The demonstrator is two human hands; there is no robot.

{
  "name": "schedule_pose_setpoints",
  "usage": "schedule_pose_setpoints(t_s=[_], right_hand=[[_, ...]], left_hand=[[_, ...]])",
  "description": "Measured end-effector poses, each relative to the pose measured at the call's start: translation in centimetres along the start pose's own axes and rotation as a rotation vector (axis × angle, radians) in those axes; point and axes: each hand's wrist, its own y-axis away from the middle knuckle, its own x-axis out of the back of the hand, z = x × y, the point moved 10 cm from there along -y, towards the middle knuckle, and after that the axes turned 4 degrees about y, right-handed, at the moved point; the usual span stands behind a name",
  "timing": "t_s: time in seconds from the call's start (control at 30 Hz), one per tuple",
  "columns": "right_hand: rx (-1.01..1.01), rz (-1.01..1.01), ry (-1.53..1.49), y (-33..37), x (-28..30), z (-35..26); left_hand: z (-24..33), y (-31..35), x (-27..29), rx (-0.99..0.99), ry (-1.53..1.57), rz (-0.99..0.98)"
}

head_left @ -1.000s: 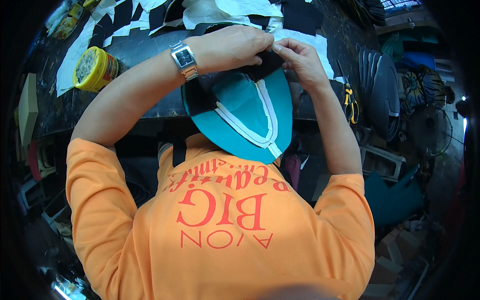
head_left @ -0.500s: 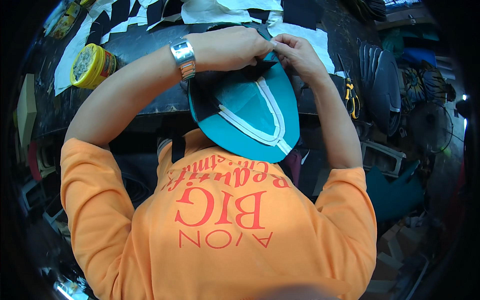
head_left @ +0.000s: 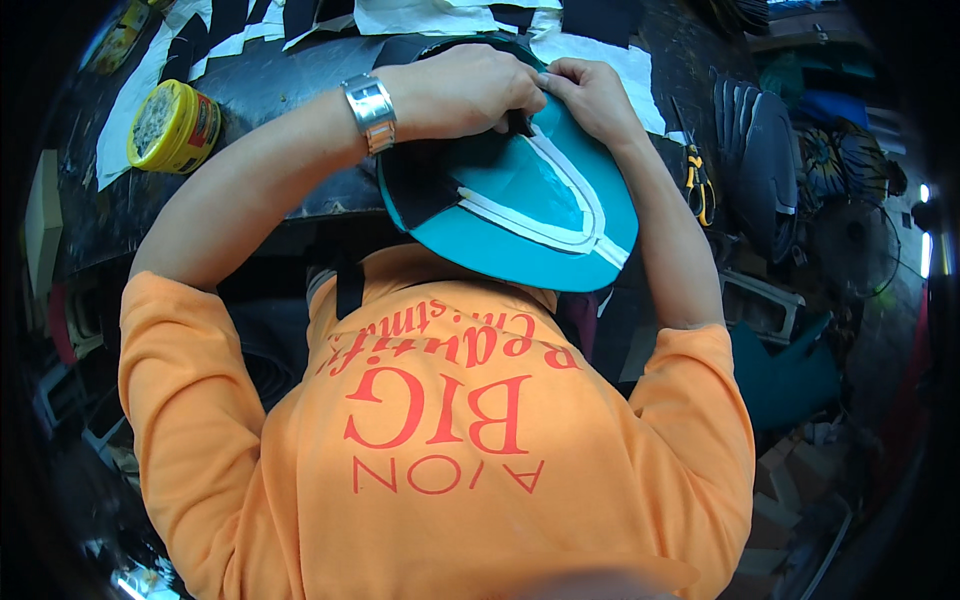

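Note:
A curved teal panel [head_left: 520,250] with white strips [head_left: 590,215] in a U shape and black patches [head_left: 425,190] is between my hands, in front of my chest. My left hand [head_left: 465,92], with a metal watch on the wrist, reaches over its far part, fingers curled onto the panel. At the far right edge, my right hand [head_left: 597,102] pinches the rim between thumb and fingers. The two sets of fingertips nearly meet there. Part of the panel is hidden beneath my left hand and forearm.
A yellow tub [head_left: 175,127] stands on the dark table [head_left: 300,110] at the left. White and black cut pieces [head_left: 430,15] lie along the far side. Yellow-handled pliers [head_left: 698,185] are at the right, beside a stack of dark curved panels [head_left: 755,160].
The panel has turned and tilted, its near end moving right and away from my chest. My hands stay close together at its far edge.

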Motion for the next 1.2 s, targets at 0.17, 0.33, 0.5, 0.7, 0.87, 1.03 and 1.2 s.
schedule_pose_setpoints(t_s=[0.17, 0.33, 0.5, 0.7, 0.87, 1.03, 1.2], right_hand=[[0.082, 0.13, -0.167, 2.0, 3.1, -0.7], [-0.11, 0.329, 0.353, 9.0, 10.6, 4.2], [-0.592, 0.274, 0.678, 16.0, 13.8, 14.2], [-0.696, 0.291, 0.486, 18.1, 14.6, 20.3], [-0.722, 0.223, 0.477, 18.1, 14.9, 21.3], [-0.522, 0.333, -0.319, 18.2, 13.6, 15.3], [-0.078, 0.283, 0.187, 17.9, 10.4, 2.6]], left_hand=[[-1.4, -0.3, 0.3, 0.099, 0.065, 0.09], [-0.7, -0.6, 0.5, 0.039, 0.022, 0.203], [-0.9, -1.0, -0.1, 0.082, -0.005, 0.172], [-0.8, -1.1, -0.4, 0.043, -0.073, 0.131], [-1.5, -0.7, 0.8, 0.104, -0.013, 0.147], [-2.8, -0.6, 1.1, 0.207, 0.135, 0.07], [-2.6, -0.6, 1.3, 0.223, 0.165, 0.05]])
